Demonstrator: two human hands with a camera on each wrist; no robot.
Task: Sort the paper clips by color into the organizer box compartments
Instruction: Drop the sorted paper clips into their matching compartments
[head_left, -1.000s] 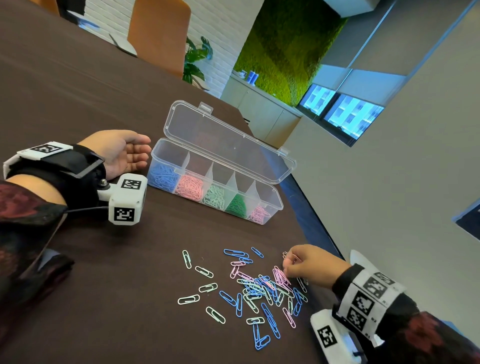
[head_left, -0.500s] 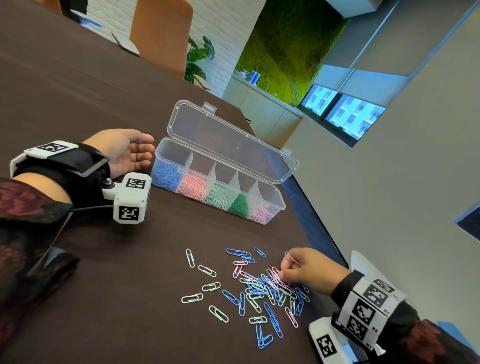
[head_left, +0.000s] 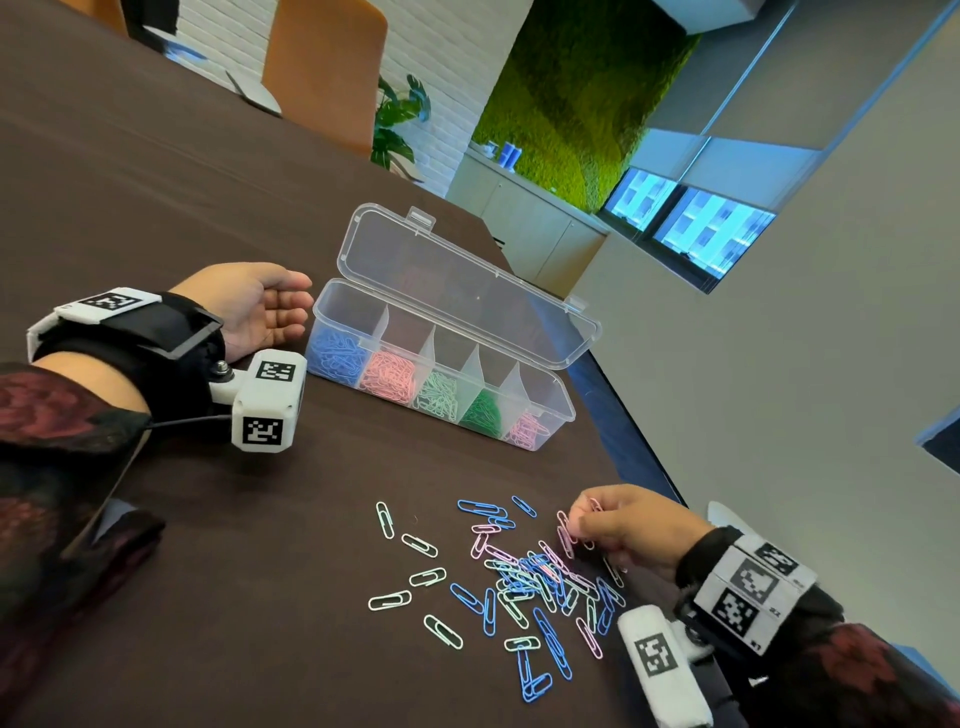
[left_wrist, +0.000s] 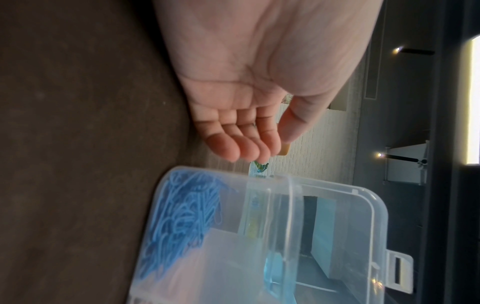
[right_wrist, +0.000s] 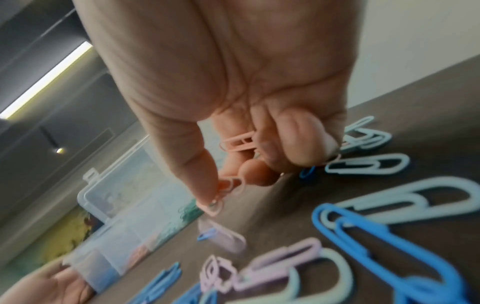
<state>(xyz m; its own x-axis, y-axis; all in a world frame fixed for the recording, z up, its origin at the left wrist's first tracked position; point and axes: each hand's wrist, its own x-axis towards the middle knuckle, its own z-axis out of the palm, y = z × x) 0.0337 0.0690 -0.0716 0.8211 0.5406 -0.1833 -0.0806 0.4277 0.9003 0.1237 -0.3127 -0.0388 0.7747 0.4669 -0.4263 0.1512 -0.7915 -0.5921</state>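
Observation:
A clear organizer box (head_left: 563, 410) stands with its lid open; its compartments hold blue, pink, pale green, dark green and light pink clips. Loose blue, pink and mint paper clips (head_left: 524, 577) lie scattered on the dark table in front of it. My right hand (head_left: 618, 525) hovers at the pile's right edge, thumb and fingers pinching pink paper clips (right_wrist: 231, 189), with more pink clips tucked in the curled fingers. My left hand (head_left: 260, 306) rests palm up beside the box's blue end (left_wrist: 182, 216), fingers relaxed and holding nothing.
The dark table (head_left: 156, 182) runs far to the left and back. Its right edge (head_left: 628, 441) passes close behind the box and my right hand. An orange chair (head_left: 327, 67) stands at the far side.
My right hand has slid slightly left along the pile and lowered onto a pink clip, pinching it. The left hand has stayed beside the box.

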